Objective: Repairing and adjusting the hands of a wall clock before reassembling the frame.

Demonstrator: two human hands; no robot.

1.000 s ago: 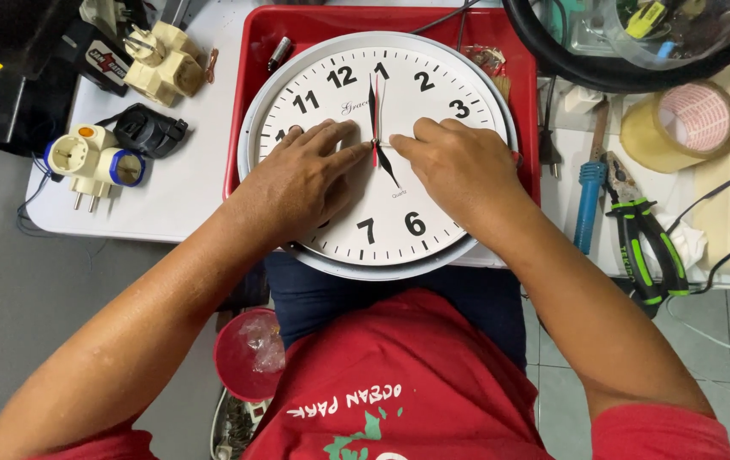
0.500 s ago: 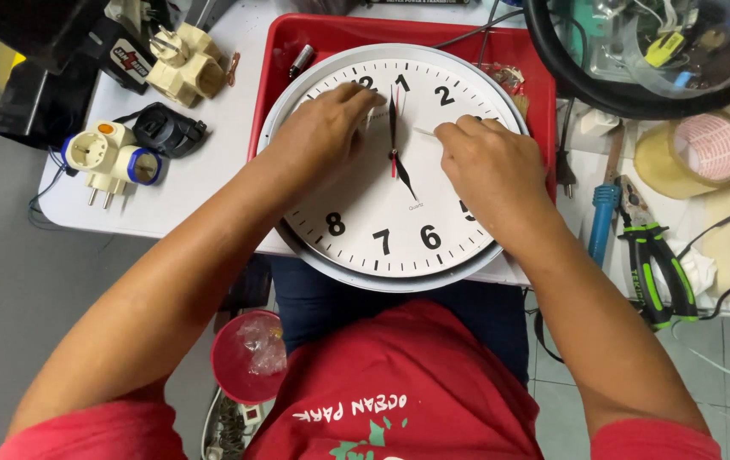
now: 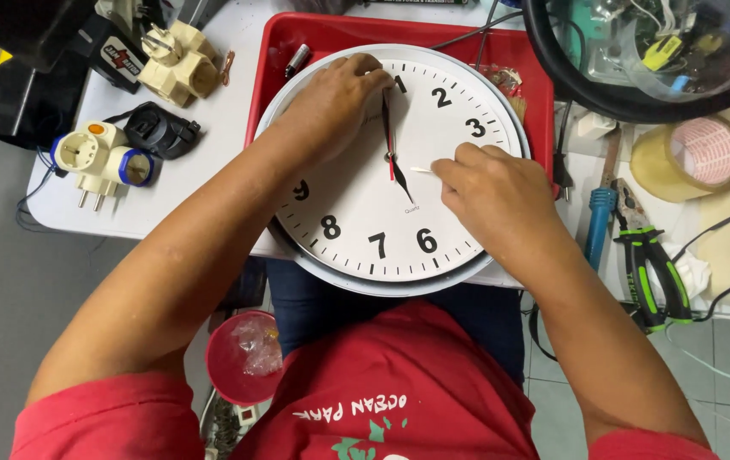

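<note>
Head view looks straight down on a round white wall clock with black numerals (image 3: 382, 213), lying face-up in a red plastic tray (image 3: 297, 51) at the near edge of a white table (image 3: 211, 162), so the dial is flat and steady for work; the left hand (image 3: 331, 106) rests palm-down on the far-left of the dial, fingertips at the black hands (image 3: 389, 128), apparently bracing them; the right hand (image 3: 492, 187) is closed in a pinch on a thin pale stick (image 3: 422, 170), tip aimed at the centre hub. Left of the tray lie cream plug adapters (image 3: 101, 158); to the right, green-handled pliers (image 3: 646, 255) and a roll of tan tape (image 3: 688, 158).
</note>
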